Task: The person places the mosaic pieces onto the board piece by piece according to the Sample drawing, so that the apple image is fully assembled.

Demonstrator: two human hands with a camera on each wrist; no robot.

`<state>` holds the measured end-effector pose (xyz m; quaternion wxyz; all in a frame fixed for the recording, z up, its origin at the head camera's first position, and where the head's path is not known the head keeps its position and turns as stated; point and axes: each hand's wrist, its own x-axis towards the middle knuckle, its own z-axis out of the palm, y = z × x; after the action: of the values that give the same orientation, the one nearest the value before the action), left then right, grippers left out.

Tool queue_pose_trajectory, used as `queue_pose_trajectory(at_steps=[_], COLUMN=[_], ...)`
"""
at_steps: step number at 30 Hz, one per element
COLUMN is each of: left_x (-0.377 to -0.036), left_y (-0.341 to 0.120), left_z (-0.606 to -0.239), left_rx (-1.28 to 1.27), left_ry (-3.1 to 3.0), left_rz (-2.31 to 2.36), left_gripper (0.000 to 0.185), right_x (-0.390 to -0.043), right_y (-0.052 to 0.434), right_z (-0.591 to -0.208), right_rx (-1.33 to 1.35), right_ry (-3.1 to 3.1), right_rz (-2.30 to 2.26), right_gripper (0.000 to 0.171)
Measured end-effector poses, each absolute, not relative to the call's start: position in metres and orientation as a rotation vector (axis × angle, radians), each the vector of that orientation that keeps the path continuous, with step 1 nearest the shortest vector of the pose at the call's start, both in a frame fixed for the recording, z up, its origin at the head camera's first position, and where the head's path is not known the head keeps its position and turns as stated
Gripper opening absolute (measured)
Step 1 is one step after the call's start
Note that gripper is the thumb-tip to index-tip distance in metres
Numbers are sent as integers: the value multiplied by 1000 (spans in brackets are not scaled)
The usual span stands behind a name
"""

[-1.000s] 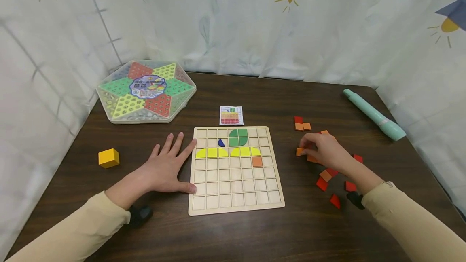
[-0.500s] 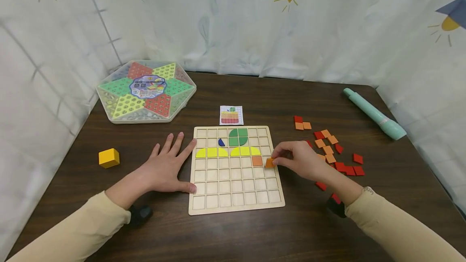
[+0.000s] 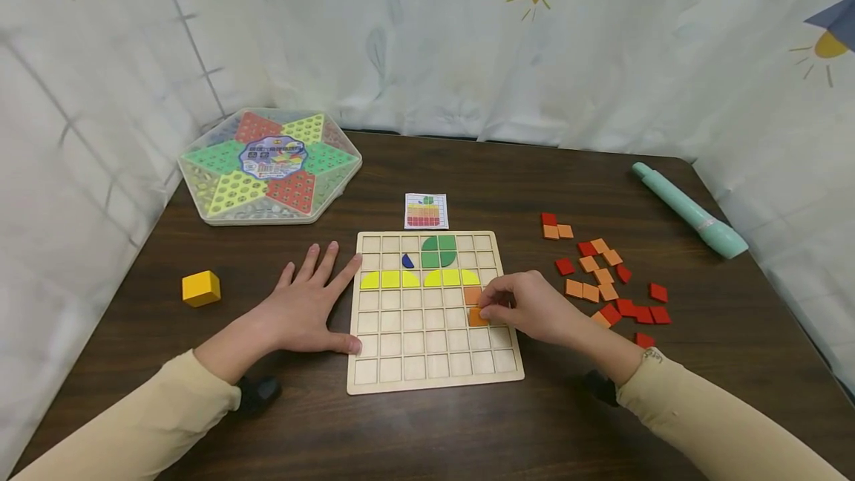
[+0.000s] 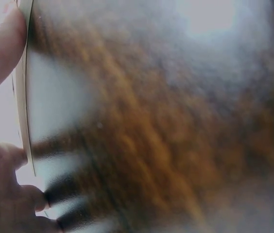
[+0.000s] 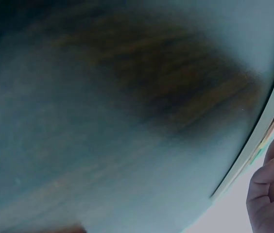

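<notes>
My left hand [image 3: 303,312] lies with spread fingers on the table, its thumb and index fingertips touching the left edge of a wooden grid board [image 3: 413,346]. Over the board's right side, my right hand [image 3: 534,306] pinches an orange square tile [image 3: 477,317] between thumb and fingers, at the cell just below another orange tile [image 3: 471,295]. Green pieces [image 3: 438,252], a small blue piece [image 3: 407,261] and a row of yellow pieces [image 3: 390,279] sit in the upper cells. The wrist views catch each hand only partly, at the board's edge.
Loose orange and red tiles [image 3: 603,275] are scattered right of the board. A small picture card [image 3: 425,211] lies behind it. A yellow block [image 3: 201,289] is at left, a hexagonal game box [image 3: 270,167] at back left, a teal cylindrical object [image 3: 690,209] at back right.
My right hand has carried an orange tile from the loose pile leftward onto the board, then slightly down to the cell below the other orange tile. The left hand has stayed still.
</notes>
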<state>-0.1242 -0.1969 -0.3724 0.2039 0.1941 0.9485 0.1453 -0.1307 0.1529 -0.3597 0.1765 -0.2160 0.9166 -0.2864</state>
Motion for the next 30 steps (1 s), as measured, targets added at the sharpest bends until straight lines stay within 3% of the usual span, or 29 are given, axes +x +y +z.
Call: queue_pose_trajectory(at_steps=[24,30], left_x=[-125,-124], left_y=[-196,-197], left_z=[-371,-372], left_rx=[540,540], left_ry=[2639,2641], left_rz=[397,399], left_gripper=[129,129], right_x=[-127,-130], right_y=[144,155], right_z=[-366,-357], right_rx=[-819,-760], right_ry=[2756,2806], right_rz=[-626,-650], right_gripper=[7,7])
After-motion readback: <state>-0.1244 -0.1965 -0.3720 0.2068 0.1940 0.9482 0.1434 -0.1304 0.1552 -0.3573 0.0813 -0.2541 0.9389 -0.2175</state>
